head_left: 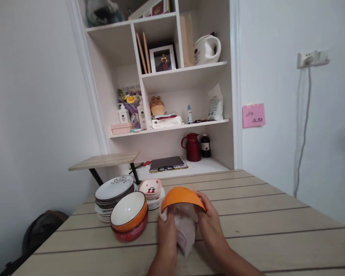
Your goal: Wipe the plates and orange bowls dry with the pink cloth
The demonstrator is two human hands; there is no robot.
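Note:
An orange bowl (181, 195) is held up over the table, tipped so that its mouth faces down and towards me. On its right side my right hand (210, 219) grips the rim. My left hand (167, 228) is closed at the left of the rim with a pale greyish-pink cloth (185, 232), some of it showing at the bowl's outer edge. The cloth reaches inside the bowl and hangs down between my hands. Most of my left fingertips are hidden by the cloth and bowl.
To the left, another orange bowl (128, 209) sits in a red bowl (132, 233). Behind them stand a stack of plates (114, 188) and small patterned dishes (150, 187). A small raised shelf (103, 161) is at the table's back left. Beyond it, a red jug (193, 147) stands in the shelving.

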